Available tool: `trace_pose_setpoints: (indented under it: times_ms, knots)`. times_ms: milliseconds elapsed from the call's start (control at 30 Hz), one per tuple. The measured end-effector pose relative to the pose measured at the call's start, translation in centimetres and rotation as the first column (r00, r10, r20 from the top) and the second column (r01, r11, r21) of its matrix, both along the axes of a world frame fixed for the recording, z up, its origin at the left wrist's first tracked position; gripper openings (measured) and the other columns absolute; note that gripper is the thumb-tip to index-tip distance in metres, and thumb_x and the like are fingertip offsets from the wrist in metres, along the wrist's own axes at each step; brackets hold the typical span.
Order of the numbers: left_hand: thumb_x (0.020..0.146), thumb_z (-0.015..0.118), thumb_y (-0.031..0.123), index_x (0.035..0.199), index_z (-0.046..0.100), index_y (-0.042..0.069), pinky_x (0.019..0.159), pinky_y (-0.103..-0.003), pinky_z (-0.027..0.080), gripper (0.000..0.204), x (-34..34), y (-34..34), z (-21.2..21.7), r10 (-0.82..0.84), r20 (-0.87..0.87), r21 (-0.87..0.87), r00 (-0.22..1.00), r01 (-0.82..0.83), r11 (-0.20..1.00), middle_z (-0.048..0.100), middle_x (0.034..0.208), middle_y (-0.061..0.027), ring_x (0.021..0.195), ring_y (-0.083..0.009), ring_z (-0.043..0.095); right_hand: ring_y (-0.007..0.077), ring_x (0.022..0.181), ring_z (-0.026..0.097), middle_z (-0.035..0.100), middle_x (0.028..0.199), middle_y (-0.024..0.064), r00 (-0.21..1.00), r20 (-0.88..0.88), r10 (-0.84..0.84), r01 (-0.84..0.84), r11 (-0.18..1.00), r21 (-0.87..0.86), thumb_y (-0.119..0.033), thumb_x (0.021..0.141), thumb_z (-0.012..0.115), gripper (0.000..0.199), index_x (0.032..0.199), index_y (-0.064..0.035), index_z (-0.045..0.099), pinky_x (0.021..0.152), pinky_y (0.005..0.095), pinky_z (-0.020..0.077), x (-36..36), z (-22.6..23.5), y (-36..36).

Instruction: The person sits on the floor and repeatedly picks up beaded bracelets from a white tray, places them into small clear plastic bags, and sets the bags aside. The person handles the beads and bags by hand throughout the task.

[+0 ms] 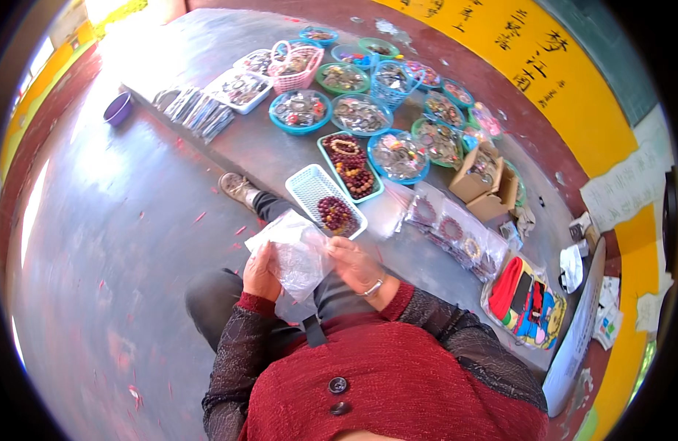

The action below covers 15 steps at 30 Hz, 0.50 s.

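Over my lap I hold a clear plastic bag [304,263] between both hands. My left hand [261,275] is closed on its left side, and my right hand [356,266] pinches its upper right edge. The bag looks thin and crinkled; I cannot tell whether anything is inside it. Just beyond my hands lies a white plastic basket [309,184] with dark red beaded bracelets [336,214] in its near end. Touching it, a green-rimmed tray [326,151] carries more dark red and amber bracelets [350,165].
Several round baskets of packaged trinkets [298,110] stand on the raised ledge [229,143]. To the right are bagged bracelets [457,231], cardboard boxes [475,176] and colourful packed textiles [526,301]. A purple bowl [118,109] sits at far left.
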<state>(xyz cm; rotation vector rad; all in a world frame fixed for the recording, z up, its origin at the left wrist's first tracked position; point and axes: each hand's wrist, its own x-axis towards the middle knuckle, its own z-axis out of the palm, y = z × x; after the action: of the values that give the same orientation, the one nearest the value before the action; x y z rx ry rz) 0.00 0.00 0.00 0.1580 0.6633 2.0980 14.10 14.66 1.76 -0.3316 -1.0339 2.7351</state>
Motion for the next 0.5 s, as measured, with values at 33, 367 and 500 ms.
trace_pose_setpoints:
  times_ms: [33,367,500]
  knots:
    - [0.094,0.047,0.017,0.117,0.051,-0.003,0.091,-0.033,0.044,0.031,-0.2,-0.3,0.2,0.036,-0.044,-0.026,0.998,-0.037,0.999,0.06,0.11,-0.0145,0.103,-0.0223,0.057,0.0129,0.102,0.055,0.059,0.116,0.0053,0.996,0.086,0.014,-0.022,0.996,0.088,-0.012,0.089,0.053,0.021,0.106,-0.0042,0.06,0.084,0.0269,0.0434,0.7,0.3,0.1]
    - [0.091,0.05,0.006,0.108,0.06,-0.003,0.084,-0.032,0.048,0.022,0.1,-1.7,2.2,-0.313,-0.592,-0.221,0.743,0.223,0.949,0.065,0.098,-0.0127,0.095,-0.0195,0.061,0.0108,0.104,0.052,0.053,0.119,0.0023,0.978,0.159,0.136,-0.174,0.952,0.252,-0.034,0.083,0.065,0.058,0.128,-0.0053,0.042,0.085,0.0251,0.0413,1.4,1.2,2.7]
    - [0.09,0.053,0.008,0.11,0.061,0.0,0.086,-0.031,0.047,0.023,0.5,-1.7,2.8,-0.516,-0.595,-0.362,0.617,0.367,0.857,0.065,0.1,-0.0088,0.095,-0.0168,0.06,0.0112,0.101,0.053,0.058,0.109,0.0033,0.963,0.183,0.196,-0.248,0.911,0.331,-0.025,0.084,0.065,0.042,0.117,-0.0012,0.054,0.088,0.0245,0.0394,0.7,2.7,2.7]
